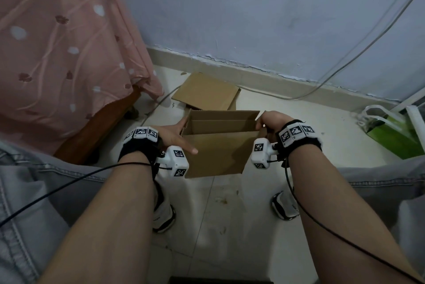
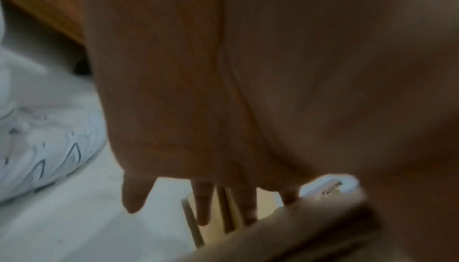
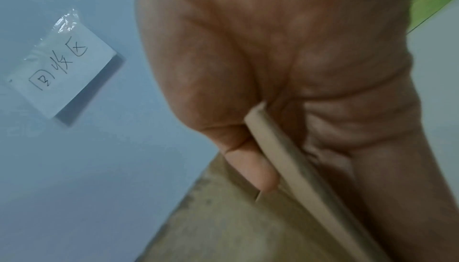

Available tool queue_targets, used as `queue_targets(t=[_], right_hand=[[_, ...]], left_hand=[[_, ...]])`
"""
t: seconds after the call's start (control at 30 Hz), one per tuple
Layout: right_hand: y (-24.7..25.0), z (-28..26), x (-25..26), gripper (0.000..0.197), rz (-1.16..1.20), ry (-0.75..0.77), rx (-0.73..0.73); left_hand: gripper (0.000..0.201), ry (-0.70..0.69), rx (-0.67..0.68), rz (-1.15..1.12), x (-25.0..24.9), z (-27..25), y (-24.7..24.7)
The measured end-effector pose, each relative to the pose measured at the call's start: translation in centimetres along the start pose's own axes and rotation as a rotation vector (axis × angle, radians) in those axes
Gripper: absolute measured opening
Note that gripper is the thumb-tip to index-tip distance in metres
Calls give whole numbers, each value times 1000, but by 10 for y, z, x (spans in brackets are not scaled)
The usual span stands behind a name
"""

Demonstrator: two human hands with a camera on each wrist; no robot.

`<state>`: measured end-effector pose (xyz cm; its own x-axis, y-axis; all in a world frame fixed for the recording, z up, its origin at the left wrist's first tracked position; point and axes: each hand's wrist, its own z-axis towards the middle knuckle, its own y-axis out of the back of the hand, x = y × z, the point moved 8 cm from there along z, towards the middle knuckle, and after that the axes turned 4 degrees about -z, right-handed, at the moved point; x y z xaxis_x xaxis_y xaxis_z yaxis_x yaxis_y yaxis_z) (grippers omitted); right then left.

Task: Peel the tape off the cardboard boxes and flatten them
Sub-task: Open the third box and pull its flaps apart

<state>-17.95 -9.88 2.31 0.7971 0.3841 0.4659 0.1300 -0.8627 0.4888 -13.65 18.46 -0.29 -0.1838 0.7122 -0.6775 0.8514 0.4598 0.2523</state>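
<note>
Both forearms reached forward over the tiled floor (image 1: 333,152), each wrist wearing a black band with white marker cubes. Between the hands was an open cardboard box (image 1: 216,154), held above the floor. Left hand (image 1: 177,137) lay flat against its left side with straight fingers (image 2: 202,203) spread. Right hand (image 1: 272,121) pinched the right wall's upper edge (image 3: 280,160), thumb (image 3: 250,166) on one face. Behind the box, near the wall, flattened cardboard (image 1: 205,91) lay on the floor.
</note>
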Motion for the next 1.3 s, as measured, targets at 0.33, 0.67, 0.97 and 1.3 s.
queue_targets(t=[0.33, 0.67, 0.97, 1.3], right_hand=[[-1, 9, 11, 59, 460, 100, 0], [14, 1, -13, 89, -49, -92, -168], [12, 15, 24, 102, 207, 52, -155], [-49, 42, -20, 71, 259, -2, 143]], left_hand=[[52, -88, -152, -589, 16, 15, -8], [40, -184, -201, -877, 0, 5, 1], [37, -278, -204, -1091, -7, 3, 11], [32, -188, -228, -1253, 8, 22, 4]])
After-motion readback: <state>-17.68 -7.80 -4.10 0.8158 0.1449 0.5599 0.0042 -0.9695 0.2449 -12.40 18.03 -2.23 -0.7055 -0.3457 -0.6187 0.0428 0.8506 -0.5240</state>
